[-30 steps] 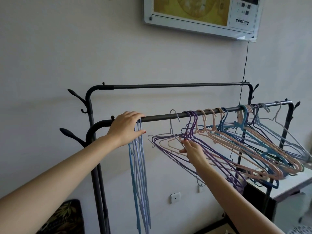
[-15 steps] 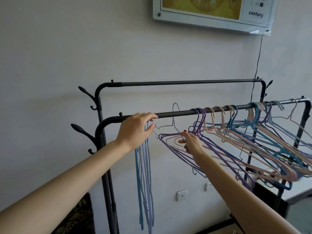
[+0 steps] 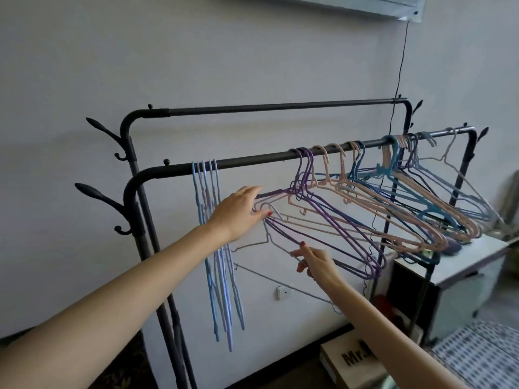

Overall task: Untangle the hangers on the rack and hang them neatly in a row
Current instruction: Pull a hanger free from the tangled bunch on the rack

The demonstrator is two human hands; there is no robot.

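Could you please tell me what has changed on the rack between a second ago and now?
The left hand let go of the front rail and dropped to the purple hangers. The pale wire hanger, hooked on the rail before, is now off it and lower, pinched in the right hand. The blue hangers at the left and the tangled bunch at the right hang as before.

Blue hangers hang neatly, edge-on, at the left of the dark rack; purple, pink and blue tangled hangers crowd its right.
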